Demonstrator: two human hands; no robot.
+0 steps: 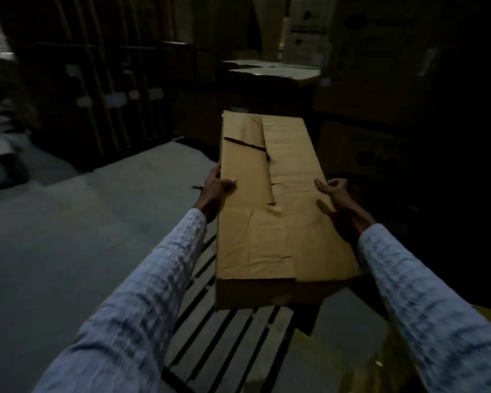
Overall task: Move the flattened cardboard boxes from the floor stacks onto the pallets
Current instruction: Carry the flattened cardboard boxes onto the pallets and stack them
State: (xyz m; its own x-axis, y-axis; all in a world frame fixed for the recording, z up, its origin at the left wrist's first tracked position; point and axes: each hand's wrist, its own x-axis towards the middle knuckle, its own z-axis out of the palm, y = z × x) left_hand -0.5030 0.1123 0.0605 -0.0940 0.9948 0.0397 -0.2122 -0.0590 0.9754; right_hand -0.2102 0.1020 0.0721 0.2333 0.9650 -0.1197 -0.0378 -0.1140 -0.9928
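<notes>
A long flattened tan cardboard box (pixel 270 199), creased and torn along its flaps, is held level in front of me above a slatted wooden pallet (pixel 227 333). My left hand (pixel 214 188) grips its left long edge with the thumb on top. On the opposite long edge, my right hand (pixel 335 194) holds it the same way. More cardboard lies under it on the pallet, mostly hidden.
Grey concrete floor (pixel 77 239) spreads to the left. Tall stacks of dark cartons (pixel 97 80) line the back wall, and more cartons (pixel 380 80) rise at the right. A low stack with pale tops (pixel 272 72) stands straight ahead. Yellowish cardboard (pixel 338 358) lies at lower right.
</notes>
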